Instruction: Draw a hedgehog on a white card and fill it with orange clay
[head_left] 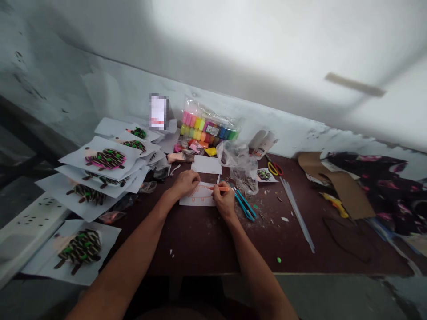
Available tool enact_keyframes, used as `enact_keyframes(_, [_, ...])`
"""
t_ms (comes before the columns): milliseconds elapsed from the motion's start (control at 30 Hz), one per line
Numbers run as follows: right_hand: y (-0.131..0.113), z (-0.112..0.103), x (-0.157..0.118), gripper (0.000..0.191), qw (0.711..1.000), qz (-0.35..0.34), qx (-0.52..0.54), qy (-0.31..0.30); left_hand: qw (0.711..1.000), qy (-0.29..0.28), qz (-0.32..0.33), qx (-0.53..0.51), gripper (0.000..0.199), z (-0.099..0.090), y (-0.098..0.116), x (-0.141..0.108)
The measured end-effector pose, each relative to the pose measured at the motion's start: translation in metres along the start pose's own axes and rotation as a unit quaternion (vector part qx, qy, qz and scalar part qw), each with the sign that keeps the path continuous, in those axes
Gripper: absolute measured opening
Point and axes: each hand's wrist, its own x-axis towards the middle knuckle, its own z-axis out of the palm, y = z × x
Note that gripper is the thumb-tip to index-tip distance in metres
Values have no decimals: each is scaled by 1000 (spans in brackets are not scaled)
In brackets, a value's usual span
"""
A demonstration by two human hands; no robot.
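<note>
My right hand [224, 200] is shut on an orange marker [220, 188], its tip on a sheet of white paper [196, 201] bearing an orange outline drawing. My left hand [186, 184] rests flat on the sheet's upper left part and holds nothing. Another blank white paper piece [207, 164] lies just beyond the hands. Close to my right hand are teal-handled scissors [245, 205], and a clear plastic bag of sunflower seeds [245, 175] sits beyond them.
Several paper sheets with seed-covered hedgehog figures [105, 159] are stacked left on the dark brown table [187, 249]. A bag of coloured modelling clay [208, 124] leans on the wall. Red-handled scissors [274, 169], a long plastic strip [296, 213] and cardboard [343, 186] lie right.
</note>
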Motion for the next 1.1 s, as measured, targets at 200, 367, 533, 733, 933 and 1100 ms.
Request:
enact_keyframes(200, [3,-2,1,24,1000,4,-25,14,1000,7,0,1,19,3,-2,1])
enact_keyframes(367, [3,1,-1,25,1000,-12,20,-14,1000,11,5,-3,19,3,-3,0])
enact_keyframes(533, [-3,6,-5,18,997,-18,58,-43,1000,15,7,-10,18,5,-6,1])
enact_keyframes(733, [-6,9,-6,22,997,-36,37,-53,1000,20,10,-9,17,6,-7,2])
enact_keyframes(933, [-2,11,-5,23,997,-31,39,-64,1000,13,5,-12,18,3,-4,1])
enact_keyframes(1100, [-1,12,-6,23,997,-28,28,-66,1000,17,3,-11,18,2,-3,1])
